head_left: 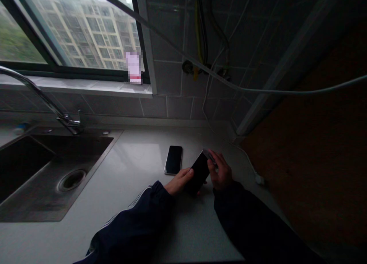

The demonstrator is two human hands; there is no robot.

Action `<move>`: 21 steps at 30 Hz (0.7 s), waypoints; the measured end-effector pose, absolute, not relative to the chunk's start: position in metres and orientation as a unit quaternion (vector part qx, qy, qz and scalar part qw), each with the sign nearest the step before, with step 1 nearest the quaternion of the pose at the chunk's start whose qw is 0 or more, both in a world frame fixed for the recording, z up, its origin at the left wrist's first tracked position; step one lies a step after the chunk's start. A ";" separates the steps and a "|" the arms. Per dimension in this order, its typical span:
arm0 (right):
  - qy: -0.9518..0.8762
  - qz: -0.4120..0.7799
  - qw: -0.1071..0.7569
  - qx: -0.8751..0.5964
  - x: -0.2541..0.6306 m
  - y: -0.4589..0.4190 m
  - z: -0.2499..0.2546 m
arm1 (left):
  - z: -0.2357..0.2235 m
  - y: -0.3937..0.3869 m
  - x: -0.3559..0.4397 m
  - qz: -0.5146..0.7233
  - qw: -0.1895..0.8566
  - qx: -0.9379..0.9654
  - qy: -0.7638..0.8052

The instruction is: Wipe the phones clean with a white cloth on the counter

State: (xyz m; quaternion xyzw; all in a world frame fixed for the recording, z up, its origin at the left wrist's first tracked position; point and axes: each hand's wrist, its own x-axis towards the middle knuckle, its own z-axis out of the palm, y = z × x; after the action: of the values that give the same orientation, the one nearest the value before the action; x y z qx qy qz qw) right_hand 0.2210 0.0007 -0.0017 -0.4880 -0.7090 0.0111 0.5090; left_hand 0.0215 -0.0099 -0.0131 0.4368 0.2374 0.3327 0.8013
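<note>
My left hand (pixel 180 181) is closed around a black, flat, phone-sized rectangular object (pixel 198 175), its thumb lying on the upper face. The object is tilted above the countertop, and the dim light hides whether it is a phone, a case or a box. At its upper right corner my right hand (pixel 220 171) has its fingers bent and pinched on a small greyish part, too dark to name. Just left of the held object, a smartphone (pixel 173 160) with a black screen and a pale edge lies flat on the counter.
A steel sink (pixel 94 157) with a chrome faucet (pixel 64 119) is set into the white countertop (pixel 137 161) at left. A pale cable (pixel 266 91) hangs across the view. A white plug (pixel 259 179) lies at the right, beside a brown panel (pixel 315 153).
</note>
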 end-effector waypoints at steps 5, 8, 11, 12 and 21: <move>-0.609 0.164 0.575 -0.521 0.222 0.003 0.003 | -0.013 -0.008 0.019 0.314 0.817 0.428 0.226; -0.564 0.211 0.600 -0.527 0.222 0.006 0.001 | -0.014 -0.006 0.019 0.311 0.838 0.385 0.228; -0.549 0.240 0.595 -0.535 0.223 0.009 -0.002 | -0.013 -0.006 0.020 0.301 0.853 0.357 0.232; -0.548 0.244 0.590 -0.540 0.224 0.009 -0.003 | -0.012 -0.007 0.020 0.298 0.851 0.360 0.238; -0.619 0.226 0.543 -0.520 0.222 0.003 0.002 | -0.005 -0.015 0.016 0.261 0.840 0.407 0.247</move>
State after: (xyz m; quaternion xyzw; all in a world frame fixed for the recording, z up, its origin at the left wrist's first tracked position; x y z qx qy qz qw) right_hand 0.2224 0.0029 0.0017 -0.5200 -0.6190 0.2261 0.5435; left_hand 0.0160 -0.0148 -0.0055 0.4067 0.2469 0.2614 0.8398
